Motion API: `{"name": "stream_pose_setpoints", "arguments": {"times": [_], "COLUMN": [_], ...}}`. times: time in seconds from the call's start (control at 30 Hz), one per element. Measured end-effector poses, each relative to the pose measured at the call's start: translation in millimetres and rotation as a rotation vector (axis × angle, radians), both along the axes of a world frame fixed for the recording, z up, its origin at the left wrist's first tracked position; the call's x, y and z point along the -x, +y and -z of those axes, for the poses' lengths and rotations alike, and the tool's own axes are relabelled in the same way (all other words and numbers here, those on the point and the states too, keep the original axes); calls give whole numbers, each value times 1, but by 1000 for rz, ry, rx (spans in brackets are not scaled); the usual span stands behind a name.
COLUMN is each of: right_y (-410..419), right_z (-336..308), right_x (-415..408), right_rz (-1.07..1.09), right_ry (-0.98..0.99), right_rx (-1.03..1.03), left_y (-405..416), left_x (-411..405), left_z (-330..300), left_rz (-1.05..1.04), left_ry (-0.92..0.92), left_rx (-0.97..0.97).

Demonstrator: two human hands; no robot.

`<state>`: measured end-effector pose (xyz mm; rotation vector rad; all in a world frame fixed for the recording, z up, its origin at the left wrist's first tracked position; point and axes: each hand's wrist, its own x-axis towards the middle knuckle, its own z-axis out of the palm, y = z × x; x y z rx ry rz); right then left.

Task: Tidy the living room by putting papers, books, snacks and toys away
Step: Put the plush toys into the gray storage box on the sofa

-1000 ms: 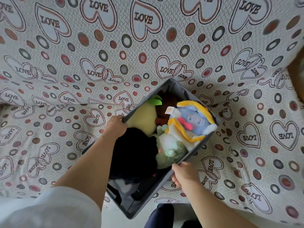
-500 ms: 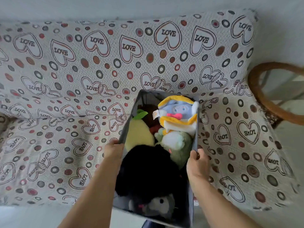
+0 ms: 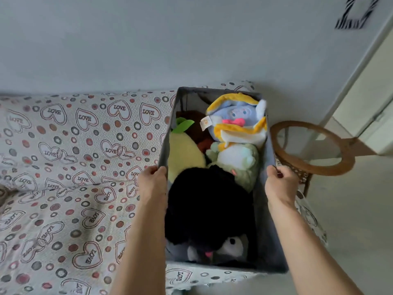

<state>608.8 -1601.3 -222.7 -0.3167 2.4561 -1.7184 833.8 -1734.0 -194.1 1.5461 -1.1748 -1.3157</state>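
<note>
A grey fabric storage box (image 3: 268, 220) full of soft toys is held up in front of me, above the sofa's right end. My left hand (image 3: 152, 183) grips its left wall and my right hand (image 3: 281, 184) grips its right wall. Inside lie a large black plush (image 3: 207, 206), a yellow fruit plush with a green leaf (image 3: 184, 154), a green and white plush (image 3: 240, 160) and a blue plush in a yellow hood (image 3: 237, 116).
The sofa (image 3: 70, 167) with a heart-and-circle "LOVE" cover fills the left and lower view. A round wicker side table with a glass top (image 3: 312, 145) stands to the right of the box. A plain wall is behind, a doorway at far right.
The view has tilted up and the box has risen and turned straight, away from the sofa seat. Both hands have kept hold of its side walls.
</note>
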Motion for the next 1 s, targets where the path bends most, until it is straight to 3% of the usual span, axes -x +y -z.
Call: {"name": "stream_pose_setpoints", "arguments": {"times": [0.4, 1.0], "right_y": [95, 191], "right_z": [-89, -103], "right_x": [40, 127], "right_rz": [-3, 162], "right_ry": [90, 113], "right_rx": [175, 52], "left_y": [87, 141], "left_x": [35, 144], "left_z": [-77, -92], "left_rz": [106, 281], "left_ry": [111, 198], "left_rx": [127, 76]}}
